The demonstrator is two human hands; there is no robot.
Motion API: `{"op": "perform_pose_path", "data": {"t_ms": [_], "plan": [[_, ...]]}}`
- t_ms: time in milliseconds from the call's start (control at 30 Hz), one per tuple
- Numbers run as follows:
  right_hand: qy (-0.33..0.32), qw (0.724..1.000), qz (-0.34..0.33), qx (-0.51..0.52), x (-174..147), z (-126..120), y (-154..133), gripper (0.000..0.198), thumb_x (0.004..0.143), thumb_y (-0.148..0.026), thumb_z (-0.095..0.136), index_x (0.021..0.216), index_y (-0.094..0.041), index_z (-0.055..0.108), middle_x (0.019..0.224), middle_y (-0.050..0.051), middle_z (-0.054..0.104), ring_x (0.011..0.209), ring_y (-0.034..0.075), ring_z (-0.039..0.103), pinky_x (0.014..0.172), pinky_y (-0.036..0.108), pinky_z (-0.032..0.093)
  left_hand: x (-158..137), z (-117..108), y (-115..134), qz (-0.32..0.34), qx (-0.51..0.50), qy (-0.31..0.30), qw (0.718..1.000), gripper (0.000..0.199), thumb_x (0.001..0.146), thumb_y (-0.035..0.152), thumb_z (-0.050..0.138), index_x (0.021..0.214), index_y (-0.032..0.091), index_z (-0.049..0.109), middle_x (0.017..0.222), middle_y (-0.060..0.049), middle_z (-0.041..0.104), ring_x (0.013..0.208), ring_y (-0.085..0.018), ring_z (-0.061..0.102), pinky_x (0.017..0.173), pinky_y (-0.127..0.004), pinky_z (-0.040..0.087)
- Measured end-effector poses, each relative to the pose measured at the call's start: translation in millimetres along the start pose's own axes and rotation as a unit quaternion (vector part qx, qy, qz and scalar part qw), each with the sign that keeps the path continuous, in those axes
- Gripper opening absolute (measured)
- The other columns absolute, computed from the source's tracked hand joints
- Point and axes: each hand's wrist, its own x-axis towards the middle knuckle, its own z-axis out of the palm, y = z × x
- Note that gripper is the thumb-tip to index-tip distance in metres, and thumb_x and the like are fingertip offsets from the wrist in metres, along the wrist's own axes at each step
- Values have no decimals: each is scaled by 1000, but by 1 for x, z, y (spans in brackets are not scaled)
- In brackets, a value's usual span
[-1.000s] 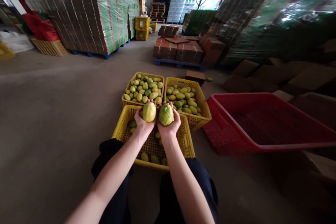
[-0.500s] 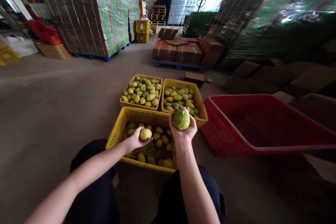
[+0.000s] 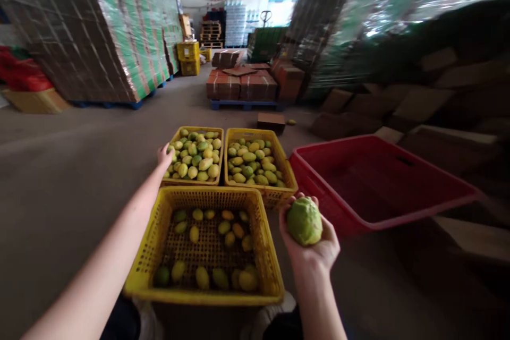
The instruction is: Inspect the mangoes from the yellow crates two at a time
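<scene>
My left hand (image 3: pixel 164 156) reaches to the left rim of the far-left yellow crate (image 3: pixel 195 183), its fingers curled against a yellow-green lemon (image 3: pixel 171 150) at the edge of the heap. Lemons fill that crate. In my right hand (image 3: pixel 324 247), palm up, rests a large, bumpy green citrus fruit (image 3: pixel 304 221), held to the right of the near yellow crate (image 3: pixel 273 281). Several lemons (image 3: pixel 202 278) lie scattered over the bottom of the near crate. Beside the far-left crate stands another yellow crate (image 3: pixel 292 183) heaped with lemons.
A large red crate (image 3: pixel 332 186) stands to the right. Cardboard boxes (image 3: pixel 422 101) are piled beyond it. Farther back are a blue pallet (image 3: pixel 243 104) with bundled cardboard and tall wrapped stacks (image 3: pixel 115 37). A small box (image 3: pixel 271 122) sits behind the lemon crates.
My left hand has moved from above the near crate to the far-left crate with the lemon. My right hand, still holding the green fruit, is now lower and farther right. The view has shifted.
</scene>
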Motion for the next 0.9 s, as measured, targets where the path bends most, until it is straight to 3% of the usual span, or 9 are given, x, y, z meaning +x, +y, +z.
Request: {"op": "perform_pose_path", "data": {"t_ms": [200,367,433,500,567,633,700,800,900], "plan": [[43,998,42,6,5,4,8,39,66,-15,53,99,-26,70,88,0,78,80,19,75,65,34,63,16,44,-33,67,217,-34,973,60,86,23,49,145,18,46,159,-12,33,143,-36,31,118,-56,19],[52,996,73,-14,7,4,17,40,67,-15,52,102,-24,69,85,2,77,80,21,75,66,34,63,-1,43,-35,113,347,-37,930,62,88,22,44,149,14,40,161,-11,27,145,-36,27,120,-56,14],[43,995,88,-20,7,4,22,41,67,-15,52,104,-23,68,84,3,77,81,22,75,66,34,63,-28,39,-30,188,436,-101,874,60,89,21,42,149,11,40,159,-15,31,144,-36,30,118,-56,19],[33,994,104,-20,5,4,27,42,68,-15,52,106,-21,67,83,4,76,80,23,75,66,35,63,-69,33,-31,265,465,-260,804,55,89,25,46,143,16,49,151,-12,45,139,-32,41,116,-47,29],[14,993,114,-21,1,5,33,42,69,-15,51,107,-20,66,81,5,76,78,23,75,65,34,62,-119,25,-42,274,462,-383,751,43,84,32,59,126,28,66,134,-1,64,125,-23,57,108,-31,41],[-8,992,123,-27,-2,6,40,40,70,-15,50,107,-19,66,81,4,75,77,22,74,64,33,62,-173,14,-62,243,456,-600,611,46,84,40,59,128,27,65,134,-2,64,124,-23,58,104,-30,44],[-22,990,137,-39,-5,5,49,39,71,-15,50,106,-19,66,79,4,75,76,22,74,64,32,61,-223,3,-90,220,438,-666,562,49,89,46,52,131,24,62,136,-5,62,123,-25,59,102,-32,45],[-34,980,173,-97,-8,-3,64,37,71,-14,51,104,-19,66,78,4,74,73,21,72,65,34,60,-281,-10,-137,234,442,-577,645,47,96,46,38,124,21,66,128,-10,67,118,-26,62,97,-34,47],[-18,956,213,-199,-11,-25,85,29,74,-17,50,99,-18,65,76,5,72,65,19,69,61,32,58,-309,-14,-175,203,460,-465,729,53,100,47,27,112,21,71,113,-10,73,108,-26,67,90,-33,49]]}}
